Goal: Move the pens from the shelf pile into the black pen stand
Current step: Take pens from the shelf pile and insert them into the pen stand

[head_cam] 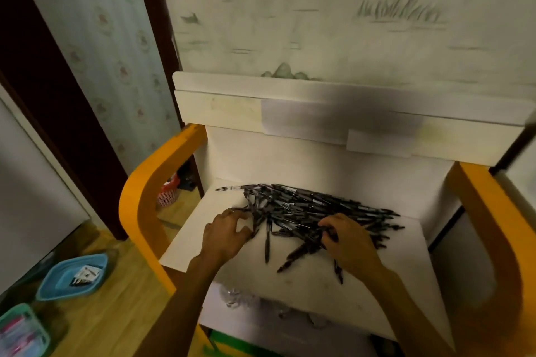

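Note:
A large pile of black pens (pixel 313 209) lies spread over the white shelf (pixel 304 284). My left hand (pixel 224 236) sits at the pile's left edge, its fingers curled around the ends of a few pens. My right hand (pixel 346 242) is on the pile's front right part, with its fingers curled over several pens. A few stray pens (pixel 266 243) stick out toward the shelf's front. No black pen stand is in view.
The shelf has curved orange side rails, left (pixel 145 200) and right (pixel 499 226), and a white back panel (pixel 290 113) against the wallpapered wall. On the wooden floor at the lower left stand a blue tray (pixel 58 284) and a green basket (pixel 17 313).

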`<state>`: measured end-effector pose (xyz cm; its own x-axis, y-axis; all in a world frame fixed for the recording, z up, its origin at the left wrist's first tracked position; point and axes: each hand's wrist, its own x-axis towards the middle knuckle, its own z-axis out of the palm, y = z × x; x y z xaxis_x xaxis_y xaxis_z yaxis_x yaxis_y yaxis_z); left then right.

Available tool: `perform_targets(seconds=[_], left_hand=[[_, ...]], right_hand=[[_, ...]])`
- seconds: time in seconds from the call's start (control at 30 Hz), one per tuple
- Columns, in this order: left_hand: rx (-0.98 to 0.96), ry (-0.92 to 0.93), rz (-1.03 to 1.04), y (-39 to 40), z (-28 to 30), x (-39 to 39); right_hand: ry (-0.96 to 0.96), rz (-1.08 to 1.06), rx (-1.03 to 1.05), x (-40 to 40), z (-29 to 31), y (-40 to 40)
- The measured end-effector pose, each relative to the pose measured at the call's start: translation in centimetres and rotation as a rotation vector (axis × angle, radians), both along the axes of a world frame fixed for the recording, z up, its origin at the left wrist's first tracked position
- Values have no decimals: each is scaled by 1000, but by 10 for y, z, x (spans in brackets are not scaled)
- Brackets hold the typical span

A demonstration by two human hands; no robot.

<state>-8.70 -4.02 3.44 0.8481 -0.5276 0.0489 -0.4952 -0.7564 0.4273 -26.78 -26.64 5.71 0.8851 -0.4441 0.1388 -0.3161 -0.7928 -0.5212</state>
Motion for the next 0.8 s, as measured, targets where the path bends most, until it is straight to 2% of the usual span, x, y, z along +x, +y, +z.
perform_targets(seconds=[0.17, 0.57, 0.8], left_hand=[[44, 43, -25, 4, -29, 40], [6, -95, -129, -24, -60, 100], [108, -177, -256, -32, -62, 110]], right_hand=[[25, -65, -12, 19, -1, 1], [11, -115, -22, 53, -11, 0], [28, -110, -12, 49, -15, -10]])
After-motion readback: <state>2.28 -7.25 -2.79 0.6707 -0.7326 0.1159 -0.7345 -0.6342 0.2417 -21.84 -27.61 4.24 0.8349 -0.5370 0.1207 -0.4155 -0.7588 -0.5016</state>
